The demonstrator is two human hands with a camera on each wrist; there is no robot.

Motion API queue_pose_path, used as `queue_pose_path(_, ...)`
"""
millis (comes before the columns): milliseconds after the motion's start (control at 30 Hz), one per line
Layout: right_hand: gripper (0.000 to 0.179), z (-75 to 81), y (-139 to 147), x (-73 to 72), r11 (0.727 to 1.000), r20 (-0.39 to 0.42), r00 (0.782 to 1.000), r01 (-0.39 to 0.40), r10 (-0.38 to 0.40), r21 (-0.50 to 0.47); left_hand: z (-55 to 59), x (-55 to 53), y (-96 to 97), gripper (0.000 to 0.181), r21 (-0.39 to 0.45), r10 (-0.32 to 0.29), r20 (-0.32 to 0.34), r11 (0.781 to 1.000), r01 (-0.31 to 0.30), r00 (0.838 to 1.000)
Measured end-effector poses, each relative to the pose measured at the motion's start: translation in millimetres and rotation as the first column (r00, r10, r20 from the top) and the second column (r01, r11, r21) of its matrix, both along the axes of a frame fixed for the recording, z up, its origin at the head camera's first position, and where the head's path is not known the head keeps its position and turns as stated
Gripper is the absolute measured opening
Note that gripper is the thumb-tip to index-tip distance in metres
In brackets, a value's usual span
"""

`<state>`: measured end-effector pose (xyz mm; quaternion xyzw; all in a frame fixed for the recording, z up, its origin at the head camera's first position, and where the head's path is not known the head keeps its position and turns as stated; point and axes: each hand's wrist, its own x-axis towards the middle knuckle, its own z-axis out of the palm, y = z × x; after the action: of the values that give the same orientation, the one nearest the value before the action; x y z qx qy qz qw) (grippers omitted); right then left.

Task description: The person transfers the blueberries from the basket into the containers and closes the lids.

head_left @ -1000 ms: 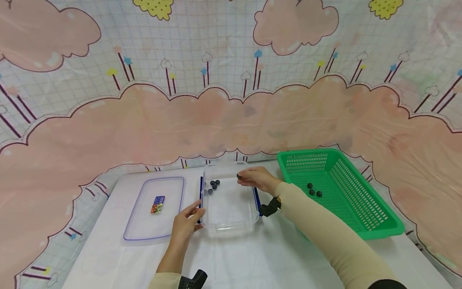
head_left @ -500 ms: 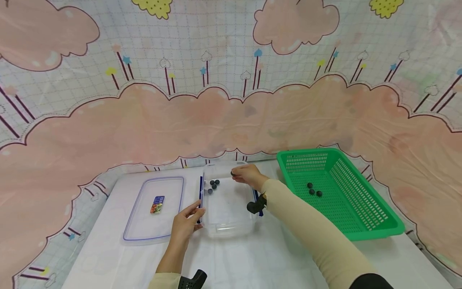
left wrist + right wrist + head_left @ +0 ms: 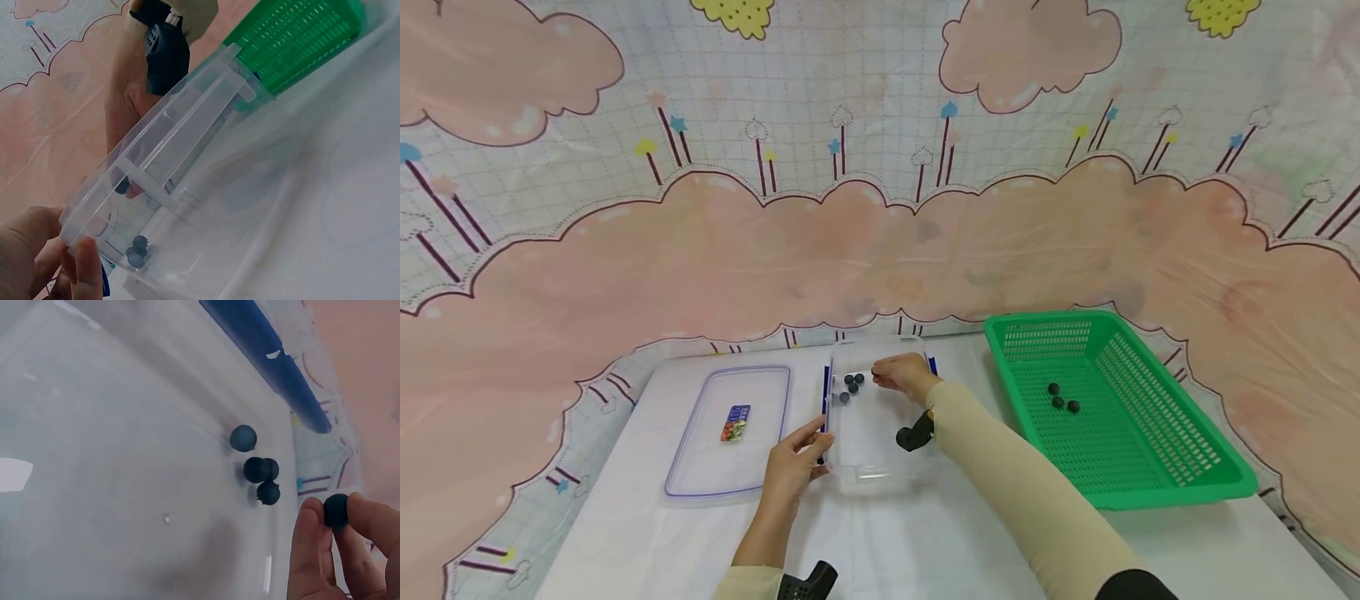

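Nearest on the white counter (image 3: 625, 525), the left hand (image 3: 793, 462) grips the left side of a clear box (image 3: 876, 446), thumb and fingers bent about the edge by a blue latch (image 3: 825, 387). The box stands open, its long axis running away from the person, latches on its left and right sides. To its left, well apart from it, lies a clear lid (image 3: 703, 454) with a violet-blue edge, also long from near to far, with a small printed packet (image 3: 735, 423) tilted slightly on it. To the right sits a green basket (image 3: 1120, 446), set askew so that its long axis slants from far left to near right — three dark balls (image 3: 1057, 402) rest close together on its floor. Farther along, the right hand (image 3: 904, 373) is over the far part of the box, fingers narrowed to pinch one dark ball (image 3: 336, 510) between thumb and fingertips. Being round, that ball shows no long axis or pointing direction; the fingers holding it point left. Just beyond the fingertips, to the left and slightly nearer the person, four balls (image 3: 256, 469) lie inside by the left wall — the right hand is the nearer one to them. How high the held ball is above the box floor I cannot tell. Behind everything hangs a cloud-patterned cloth (image 3: 865, 258).
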<state>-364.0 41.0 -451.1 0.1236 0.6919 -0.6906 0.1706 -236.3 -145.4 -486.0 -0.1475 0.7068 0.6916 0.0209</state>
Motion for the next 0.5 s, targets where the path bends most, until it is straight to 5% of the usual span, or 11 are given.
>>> queue_pose_path(500, 0.027, -31.4, -10, -1.4, 0.995, 0.065, 0.993, 0.092, -0.094, 0.026, -1.9, 2.2, 4.4, 0.046, 0.015, 0.008, -0.009, 1.000, -0.008, 1.000)
